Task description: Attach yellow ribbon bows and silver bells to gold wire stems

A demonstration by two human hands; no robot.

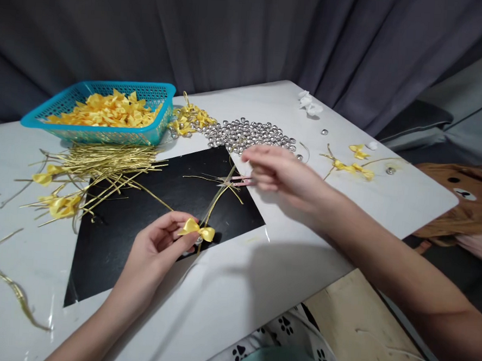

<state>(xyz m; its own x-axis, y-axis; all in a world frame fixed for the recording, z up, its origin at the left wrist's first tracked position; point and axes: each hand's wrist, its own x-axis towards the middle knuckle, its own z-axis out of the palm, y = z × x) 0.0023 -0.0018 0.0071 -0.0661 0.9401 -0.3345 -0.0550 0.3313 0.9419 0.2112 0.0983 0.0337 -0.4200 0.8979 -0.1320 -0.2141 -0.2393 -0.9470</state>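
Craft table, seen from beside it: bow and bell in hand, scissors at the cords

Far left: loose gold cords, strewn on a white table [200, 306]; near its front, one twisted gold strip [18, 293], slanting down to the right.

Left, rear: one blue basket [165, 126], long side across the table, heaped with yellow bows [110, 110]. Before it, a stack of gold cords [111, 161], mostly lying crosswise, partly over a black mat [113, 260].

Centre, front: left hand [155, 244], thumb and fingers pinching one yellow bow [205, 233] above the mat's near edge. Bow's long axis runs left to right, one loop to each side; a silver bell [198, 240] sits just below its knot. Its gold tails [210, 210] point away from the person, leaning right.

Centre, rear: a small heap of bows with bells, then a spread of silver bells [250, 133].

Right of centre: right hand [280, 175], fingers curled around pink scissors [244, 183], blades pointing left at the tails' far ends. Whether the blades touch them, I cannot tell.

Right: white scraps [310, 104], loose bows with cords [351, 168], stray bells.
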